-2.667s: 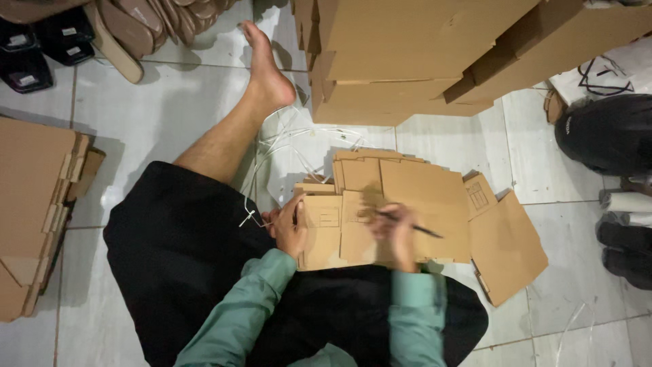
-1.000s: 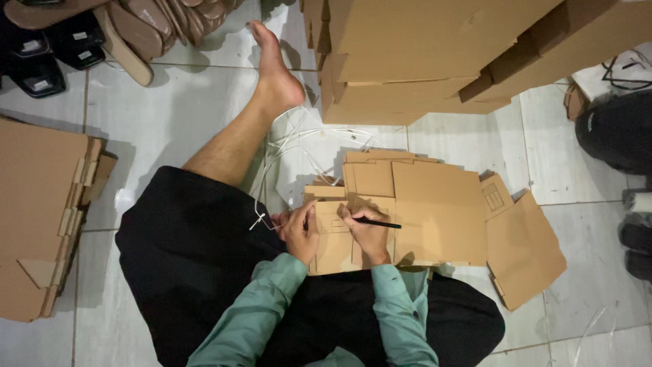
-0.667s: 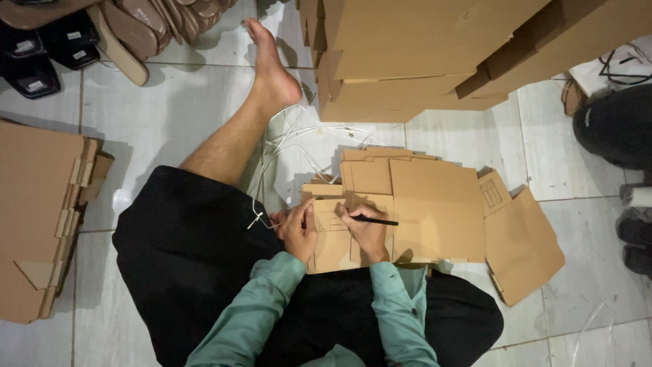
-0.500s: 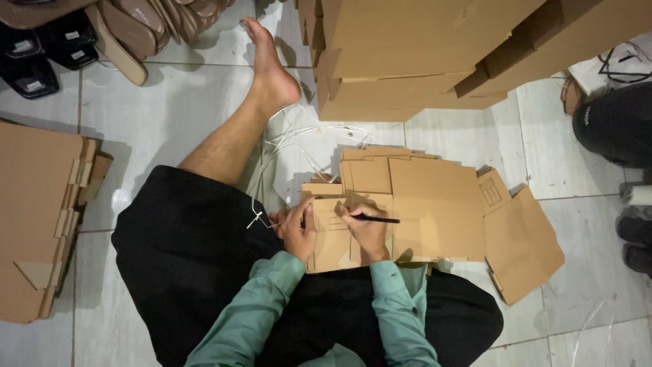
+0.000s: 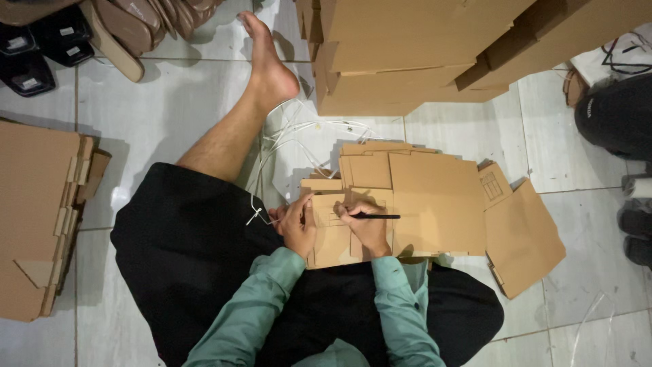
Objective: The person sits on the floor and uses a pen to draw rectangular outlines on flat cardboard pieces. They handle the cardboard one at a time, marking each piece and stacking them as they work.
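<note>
Starting at the far left: a stack of flattened cardboard [image 5: 37,217], brown, edges layered, lying on the pale tiled floor [image 5: 163,109]; above it, dark sandals [image 5: 41,51] with small pale labels on the insoles, beside a row of brown soles [image 5: 136,27]. Moving right, a bare leg stretched up the frame to a foot [image 5: 268,64], with thin white plastic straps [image 5: 299,132] looped on the tiles just beyond. Then the left hand [image 5: 297,223], fingers spread flat and pressing down the near-left part of a flat cardboard blank [image 5: 435,204] resting across the lap. Just beside it, nearly touching, the right hand [image 5: 367,228], closed around a thin black pen [image 5: 377,216]; long axis close to horizontal, free end pointing right, tip seemingly under the fingers on a small printed grid of boxes, though too small to be sure. Pen lying between the two hands and slightly above the right knuckles. Further right on the blank, another small grid mark [image 5: 492,187] on a tilted flap. Above, tall stacks of plain brown cartons [image 5: 407,54]. Far right, a dark bag [image 5: 614,115] and more dark footwear [image 5: 635,231].
</note>
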